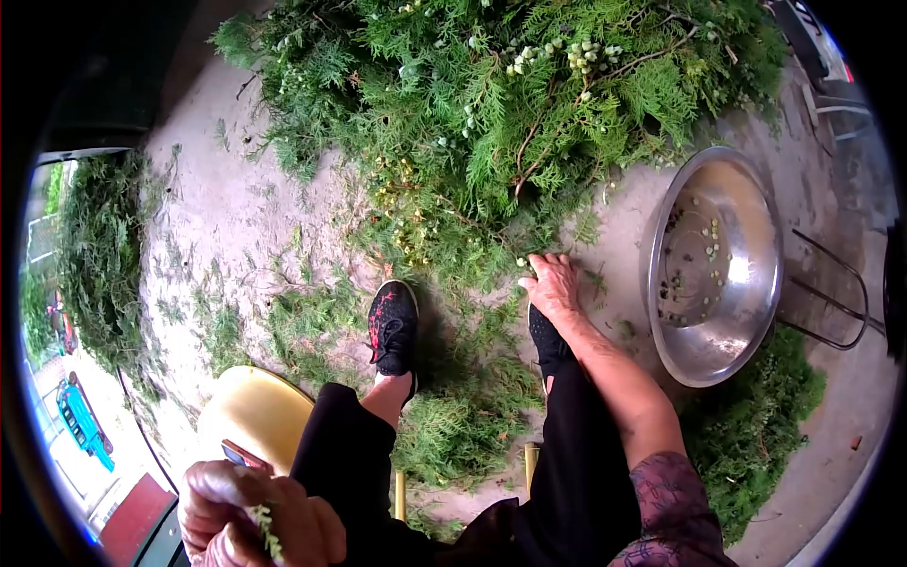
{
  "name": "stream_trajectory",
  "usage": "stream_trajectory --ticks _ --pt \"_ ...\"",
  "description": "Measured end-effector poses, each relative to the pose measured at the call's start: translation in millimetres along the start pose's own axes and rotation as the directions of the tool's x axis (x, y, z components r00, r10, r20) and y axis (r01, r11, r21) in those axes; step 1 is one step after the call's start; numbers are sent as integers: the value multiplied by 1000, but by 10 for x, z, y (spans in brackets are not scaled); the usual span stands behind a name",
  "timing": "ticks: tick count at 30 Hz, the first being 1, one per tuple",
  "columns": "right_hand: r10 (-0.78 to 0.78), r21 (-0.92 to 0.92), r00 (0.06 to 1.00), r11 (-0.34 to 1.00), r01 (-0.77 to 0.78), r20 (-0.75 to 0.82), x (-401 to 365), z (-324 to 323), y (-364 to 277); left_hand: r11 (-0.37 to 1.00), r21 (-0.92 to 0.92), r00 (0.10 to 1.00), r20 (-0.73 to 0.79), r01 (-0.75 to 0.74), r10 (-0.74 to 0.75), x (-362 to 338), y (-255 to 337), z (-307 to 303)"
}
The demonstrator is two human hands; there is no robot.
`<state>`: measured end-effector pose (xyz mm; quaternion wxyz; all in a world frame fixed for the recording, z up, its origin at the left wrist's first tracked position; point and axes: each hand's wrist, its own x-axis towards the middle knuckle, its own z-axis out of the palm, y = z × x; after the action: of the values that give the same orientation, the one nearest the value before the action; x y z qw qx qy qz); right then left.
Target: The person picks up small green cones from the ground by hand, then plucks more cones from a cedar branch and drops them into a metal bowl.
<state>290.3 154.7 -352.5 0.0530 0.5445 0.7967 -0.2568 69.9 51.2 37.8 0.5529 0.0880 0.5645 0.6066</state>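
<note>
While the left hand [227, 506] pinches a green sprig [269, 534], a pale cone [521, 262] touches or nearly touches the nearer right hand [556, 286], just left of its fingertips, grip unclear; rightward sits a metal bowl [742, 317].

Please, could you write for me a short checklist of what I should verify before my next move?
1. Left hand free: not ok, a small green leafy sprig is in it.
2. Right hand gripping a small pale-green round cone: cannot tell; one cone shows at its fingertips.
3. Shiny round metal basin has room: ok, only scattered pale and dark bits lie inside.
4. Basin firmly supported: cannot tell, what bears it is mostly hidden.
5. Floor between the black shoes free of cuttings: not ok, green sprigs are scattered there.
6. Large pile of green leafy branches still has cones: ok, pale clusters show.
</note>
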Motion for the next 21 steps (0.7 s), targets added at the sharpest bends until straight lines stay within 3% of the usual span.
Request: stream_trajectory --ticks 3,5,7,9,13,16,19,21 --pt "69 403 983 905 -133 169 90 38 19 997 -32 991 -112 75 -78 -55 18 33" --pt "42 513 997 856 -70 65 -37 -98 -85 992 -122 999 -45 14 -19 -58 -81 -16" --pt "-39 543 999 838 53 -37 -219 -629 -331 991 -124 982 -189 -48 24 -51 -116 110" --pt "-91 545 983 822 164 -157 -375 -975 -493 993 -115 976 -215 7 -32 -47 -98 139" --pt "-155 524 950 804 281 -271 -658 -1645 -819 987 -115 990 -72 114 -123 -13 -215 91" --pt "-272 440 866 774 456 -420 -928 -2116 -1095 989 -39 986 -77 145 -147 29 -319 86" --pt "-274 442 882 784 436 -384 -1287 -2591 -1415 994 25 990 -102 104 -101 37 -393 177" --pt "-305 430 849 757 491 -432 -1432 -2746 -1523 993 -70 994 -50 90 -94 -15 -445 193"
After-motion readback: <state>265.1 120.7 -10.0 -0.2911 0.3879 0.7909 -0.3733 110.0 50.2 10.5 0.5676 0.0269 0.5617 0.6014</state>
